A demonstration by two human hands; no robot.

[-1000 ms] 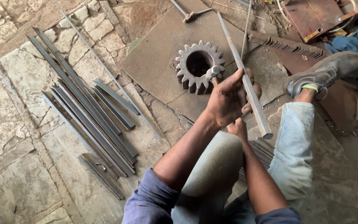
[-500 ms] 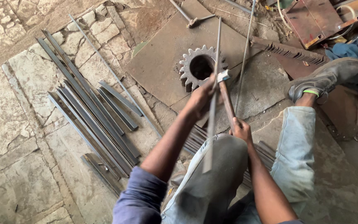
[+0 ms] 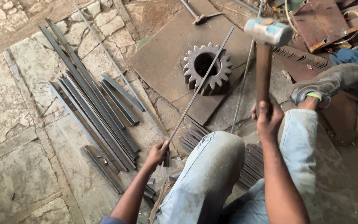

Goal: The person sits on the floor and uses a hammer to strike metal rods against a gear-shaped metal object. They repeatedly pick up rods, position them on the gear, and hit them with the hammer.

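Observation:
My left hand (image 3: 157,153) grips the near end of a thin steel rod (image 3: 201,83). The rod slants up and to the right, and its far part lies across the top of a large rusty gear wheel (image 3: 207,69) resting on a flat steel plate (image 3: 166,58). My right hand (image 3: 267,116) is closed around the wooden handle of a hammer (image 3: 264,49), raised so that its grey head is high, to the right of the gear. My knees in pale jeans fill the lower middle.
A bundle of long angle-iron bars (image 3: 92,108) lies on the stone floor at left. Short flat strips (image 3: 249,161) are stacked under my legs. Another thin rod (image 3: 241,91) lies right of the gear. A shoe (image 3: 324,85) and rusty scrap occupy the right.
My hands, earlier together by the gear, have parted. The left now holds the rod's near end low at centre; the right has lifted the hammer high.

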